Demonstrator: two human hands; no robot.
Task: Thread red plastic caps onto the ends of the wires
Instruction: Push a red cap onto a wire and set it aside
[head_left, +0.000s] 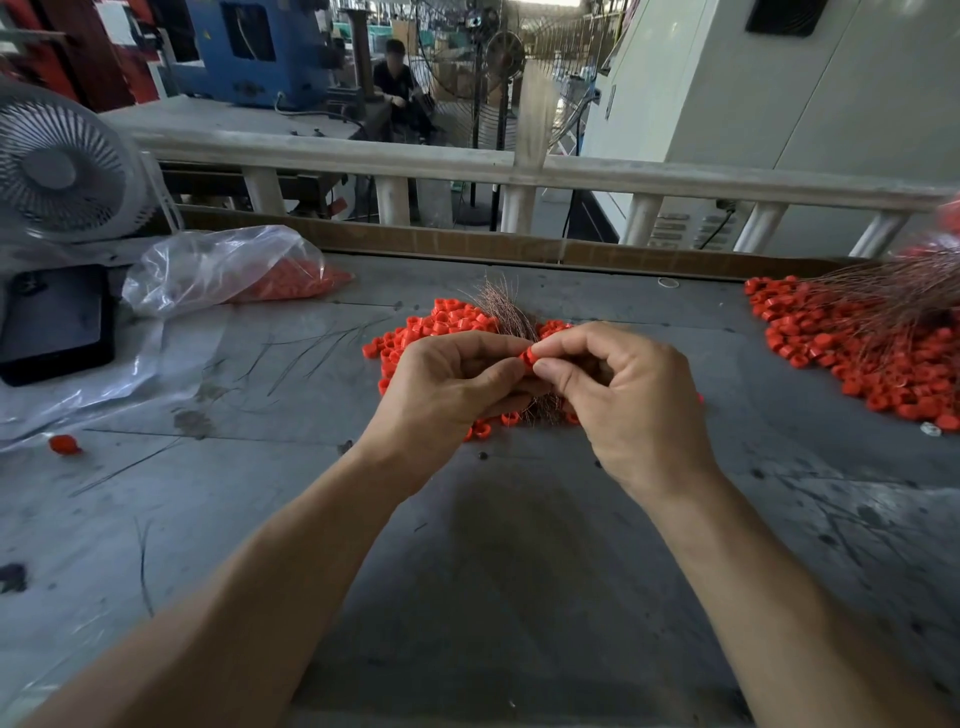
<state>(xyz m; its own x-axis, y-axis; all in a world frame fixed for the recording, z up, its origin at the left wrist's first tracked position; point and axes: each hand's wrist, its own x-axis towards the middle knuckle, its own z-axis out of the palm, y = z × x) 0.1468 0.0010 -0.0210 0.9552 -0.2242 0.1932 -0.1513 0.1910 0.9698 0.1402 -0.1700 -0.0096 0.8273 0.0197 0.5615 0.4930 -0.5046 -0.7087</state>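
Observation:
My left hand (457, 384) grips a bundle of thin copper-coloured wires (506, 309) whose tips fan out above my fingers. My right hand (618, 395) pinches a single red plastic cap (529, 357) between thumb and forefinger, right against the fingertips of my left hand. Both hands hover over a loose pile of red caps (431, 327) on the grey table (519, 545). Whether a wire end sits in the cap is hidden by my fingers.
A second heap of red caps with wires attached (857, 343) lies at the right. A clear plastic bag holding more caps (234, 270) sits at the left, beside a white fan (57, 166) and a black tray (54, 322). One stray cap (63, 444) lies near the left edge.

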